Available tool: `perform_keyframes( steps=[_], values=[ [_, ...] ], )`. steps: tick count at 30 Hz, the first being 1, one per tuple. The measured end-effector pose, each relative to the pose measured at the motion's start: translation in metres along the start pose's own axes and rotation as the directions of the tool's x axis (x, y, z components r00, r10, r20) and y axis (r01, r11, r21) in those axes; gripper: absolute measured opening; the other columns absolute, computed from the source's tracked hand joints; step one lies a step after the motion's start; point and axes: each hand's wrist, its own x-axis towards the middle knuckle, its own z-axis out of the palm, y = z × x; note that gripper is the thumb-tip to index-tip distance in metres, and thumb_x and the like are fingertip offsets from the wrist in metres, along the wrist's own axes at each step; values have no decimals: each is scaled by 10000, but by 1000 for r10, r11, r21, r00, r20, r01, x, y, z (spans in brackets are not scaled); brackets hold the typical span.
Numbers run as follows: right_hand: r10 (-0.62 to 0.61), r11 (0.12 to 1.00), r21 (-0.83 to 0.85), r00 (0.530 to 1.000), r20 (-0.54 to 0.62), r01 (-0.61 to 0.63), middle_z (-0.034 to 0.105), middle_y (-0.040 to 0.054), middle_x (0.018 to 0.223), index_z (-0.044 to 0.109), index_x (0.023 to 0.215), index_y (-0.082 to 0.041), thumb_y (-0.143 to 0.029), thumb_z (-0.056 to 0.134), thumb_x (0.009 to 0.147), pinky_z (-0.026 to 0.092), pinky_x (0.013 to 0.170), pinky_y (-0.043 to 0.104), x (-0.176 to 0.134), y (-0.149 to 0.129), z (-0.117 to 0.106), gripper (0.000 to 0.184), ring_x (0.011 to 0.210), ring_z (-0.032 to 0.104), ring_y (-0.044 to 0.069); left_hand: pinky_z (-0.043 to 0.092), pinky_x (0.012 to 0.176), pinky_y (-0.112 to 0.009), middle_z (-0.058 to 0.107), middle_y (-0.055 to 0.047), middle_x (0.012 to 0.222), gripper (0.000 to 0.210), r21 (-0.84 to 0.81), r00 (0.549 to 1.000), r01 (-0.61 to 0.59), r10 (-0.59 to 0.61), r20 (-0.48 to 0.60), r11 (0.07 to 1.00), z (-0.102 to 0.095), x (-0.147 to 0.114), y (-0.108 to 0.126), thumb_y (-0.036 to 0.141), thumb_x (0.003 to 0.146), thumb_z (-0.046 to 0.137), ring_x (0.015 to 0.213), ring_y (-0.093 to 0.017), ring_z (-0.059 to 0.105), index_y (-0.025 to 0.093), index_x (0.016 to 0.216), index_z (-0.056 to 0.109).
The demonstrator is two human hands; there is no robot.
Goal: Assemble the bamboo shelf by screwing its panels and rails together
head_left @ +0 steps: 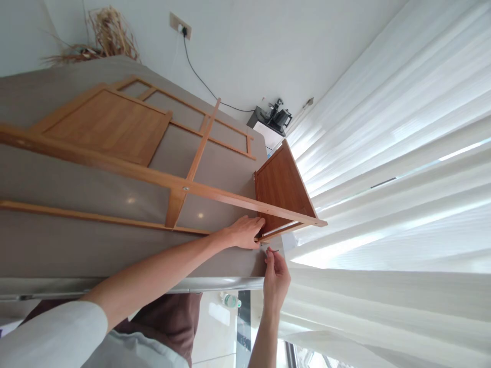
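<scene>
Wooden frame on table, upright. L hand gripping lower rail by end panel; R hand pinching thin metal-looking tool, prob. hex key, near corner. Looks like fastening step; next move prob. needs tool aligned w/ joint, corner steady. Mat'ls: smooth orange-brown wood, slim straight rails, flat grained panel, grey tabletop w/ slight sheen.

No text could be read; the bottle, below and left of the right hand's fingers, was too small for print to show.
</scene>
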Motion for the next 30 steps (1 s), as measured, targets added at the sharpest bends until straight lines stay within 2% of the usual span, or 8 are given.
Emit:
perform_keyframes(
  steps=[14,21,30],
  values=[
    [-54,986,-164,972,-227,16,755,62,952,726,992,-190,-560,565,878,476,796,304,-11,-1,25,420,828,658,200,482,817,-392,702,-122,1113,375,33,997,-30,28,65,999,2,4,-6,404,826,606,1012,-296,676,202,1086,427],
    [-95,969,-246,967,-238,34,753,56,936,716,985,-195,-553,545,891,465,778,305,-13,-5,26,408,785,646,193,481,821,-401,700,-132,1116,374,26,998,-25,23,60,999,1,3,-4,404,816,605,1025,-310,676,195,1077,438],
    [-131,949,-309,967,-219,59,752,65,952,721,995,-194,-570,541,900,456,764,295,-13,5,25,428,792,652,199,488,814,-392,718,-119,1054,390,38,998,0,-3,59,999,-1,2,-1,422,817,592,949,-296,692,181,1080,434]
  ],
)
